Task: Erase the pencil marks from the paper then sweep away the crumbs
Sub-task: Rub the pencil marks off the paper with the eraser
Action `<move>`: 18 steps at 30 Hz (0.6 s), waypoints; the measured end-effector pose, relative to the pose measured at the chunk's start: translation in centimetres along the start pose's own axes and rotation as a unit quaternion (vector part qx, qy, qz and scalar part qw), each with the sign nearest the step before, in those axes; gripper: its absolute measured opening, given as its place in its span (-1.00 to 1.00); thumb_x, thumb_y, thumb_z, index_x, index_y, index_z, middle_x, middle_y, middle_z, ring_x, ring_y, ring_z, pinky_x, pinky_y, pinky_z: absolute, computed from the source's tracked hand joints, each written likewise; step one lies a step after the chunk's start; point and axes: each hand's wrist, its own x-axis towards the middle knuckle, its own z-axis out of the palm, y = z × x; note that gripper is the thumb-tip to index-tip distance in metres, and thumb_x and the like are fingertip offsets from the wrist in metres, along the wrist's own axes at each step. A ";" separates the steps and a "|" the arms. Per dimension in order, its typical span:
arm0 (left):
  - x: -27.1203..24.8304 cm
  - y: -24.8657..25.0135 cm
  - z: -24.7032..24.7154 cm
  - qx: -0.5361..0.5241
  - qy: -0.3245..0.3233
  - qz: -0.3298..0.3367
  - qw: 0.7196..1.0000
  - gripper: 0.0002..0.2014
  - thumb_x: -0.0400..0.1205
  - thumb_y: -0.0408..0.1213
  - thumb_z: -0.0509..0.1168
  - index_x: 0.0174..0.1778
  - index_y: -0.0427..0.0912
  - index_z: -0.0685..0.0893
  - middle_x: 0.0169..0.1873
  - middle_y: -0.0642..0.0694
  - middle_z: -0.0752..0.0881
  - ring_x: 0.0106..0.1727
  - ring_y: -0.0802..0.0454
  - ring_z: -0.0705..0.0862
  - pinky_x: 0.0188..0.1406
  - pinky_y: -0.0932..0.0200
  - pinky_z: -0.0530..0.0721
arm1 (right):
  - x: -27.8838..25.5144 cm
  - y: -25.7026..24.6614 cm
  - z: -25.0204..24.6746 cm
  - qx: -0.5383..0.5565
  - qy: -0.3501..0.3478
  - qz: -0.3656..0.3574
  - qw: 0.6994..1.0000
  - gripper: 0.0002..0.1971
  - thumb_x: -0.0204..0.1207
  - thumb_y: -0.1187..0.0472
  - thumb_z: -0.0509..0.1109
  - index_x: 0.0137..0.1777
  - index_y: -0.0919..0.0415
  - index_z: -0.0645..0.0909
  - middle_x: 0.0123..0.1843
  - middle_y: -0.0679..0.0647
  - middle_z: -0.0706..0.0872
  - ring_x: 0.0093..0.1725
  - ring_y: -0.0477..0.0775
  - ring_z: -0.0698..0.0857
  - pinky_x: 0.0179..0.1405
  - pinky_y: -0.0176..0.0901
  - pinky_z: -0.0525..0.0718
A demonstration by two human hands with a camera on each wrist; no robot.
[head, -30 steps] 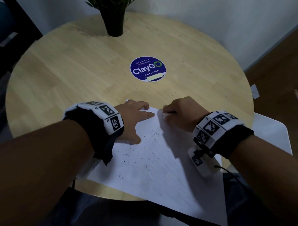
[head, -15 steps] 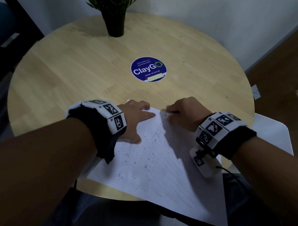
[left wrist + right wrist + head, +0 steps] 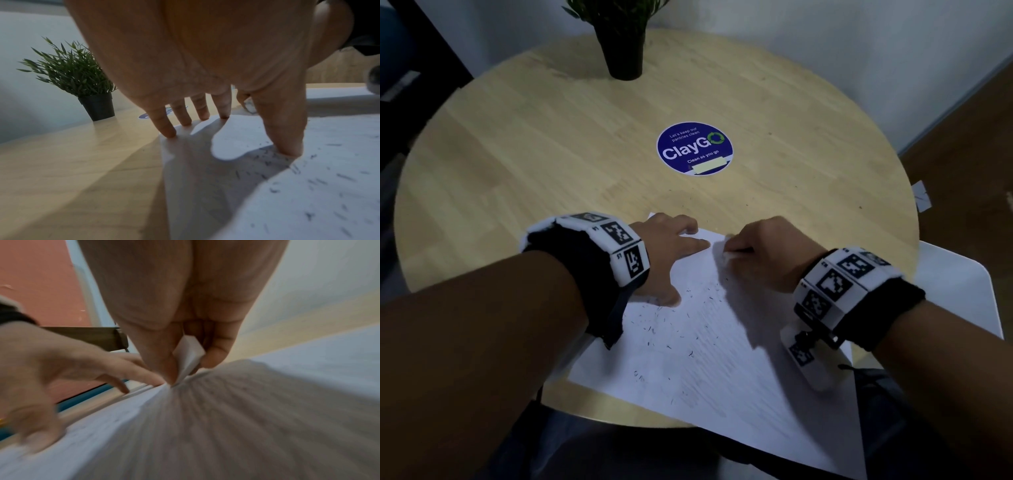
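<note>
A white sheet of paper [image 3: 722,370] lies on the round wooden table [image 3: 551,154], hanging over the near edge. Dark eraser crumbs [image 3: 690,353] are scattered across its left half. My left hand [image 3: 671,253] presses flat on the paper's far left corner, fingers spread and straight [image 3: 170,128]. My right hand [image 3: 760,253] pinches a small white eraser [image 3: 188,353] between thumb and fingers, its tip down on the paper near the far edge. In the head view the eraser [image 3: 732,254] barely shows under the fingers.
A potted green plant [image 3: 625,44] in a black pot stands at the table's far side. A round blue ClayGo sticker [image 3: 694,148] sits mid-table. A white chair [image 3: 955,294] is at the right, beside the table.
My right hand with the eraser has slid back and forth a little along the paper's far edge. The left hand has stayed pressed on the corner.
</note>
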 end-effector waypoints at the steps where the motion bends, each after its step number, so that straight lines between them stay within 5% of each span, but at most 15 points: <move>1: 0.0 0.0 0.1 0.000 0.000 0.001 1.000 -0.07 0.47 0.06 0.43 0.69 0.16 0.04 0.62 0.15 -0.05 0.62 0.05 0.01 0.51 0.01 0.34 | 0.3 0.5 -0.2 0.009 0.019 0.018 1.000 -0.88 0.41 0.33 0.27 -0.27 0.41 0.48 -0.20 0.40 0.63 -0.30 0.21 0.33 -0.24 0.06 0.51; 7: 0.2 -0.2 0.2 -0.002 0.003 -0.001 1.000 -0.05 0.46 0.06 0.45 0.69 0.17 0.03 0.61 0.16 -0.03 0.62 0.04 0.02 0.50 -0.03 0.37 | -0.7 -1.1 0.8 -0.021 -0.023 -0.048 0.998 -0.82 0.47 0.26 0.27 -0.31 0.36 0.49 -0.27 0.33 0.61 -0.29 0.22 0.43 -0.24 -0.06 0.37; 11: 0.2 -0.1 0.4 -0.005 0.003 -0.003 1.000 -0.06 0.47 0.05 0.43 0.70 0.16 0.03 0.62 0.15 -0.05 0.62 0.04 0.00 0.50 -0.02 0.36 | 0.6 0.4 -0.2 0.011 0.011 0.018 1.000 -0.82 0.45 0.27 0.26 -0.23 0.43 0.53 -0.22 0.41 0.60 -0.31 0.11 0.31 -0.30 -0.08 0.36; 15: 0.3 -0.1 0.3 -0.009 0.006 0.001 1.000 -0.05 0.46 0.05 0.45 0.69 0.16 0.04 0.62 0.13 -0.03 0.62 0.03 0.02 0.50 -0.02 0.36 | -0.6 -1.4 0.7 -0.026 -0.020 -0.056 0.998 -0.79 0.46 0.22 0.28 -0.36 0.32 0.46 -0.33 0.31 0.56 -0.33 0.20 0.38 -0.26 -0.03 0.40; 18: 0.2 0.0 0.2 -0.002 -0.002 -0.002 1.000 -0.06 0.48 0.04 0.44 0.70 0.15 0.02 0.62 0.12 -0.05 0.62 0.02 0.00 0.50 -0.05 0.36 | 0.2 -0.1 0.1 0.000 -0.007 -0.014 1.000 -0.81 0.45 0.22 0.28 -0.25 0.37 0.57 -0.25 0.37 0.61 -0.27 0.32 0.46 -0.24 -0.02 0.52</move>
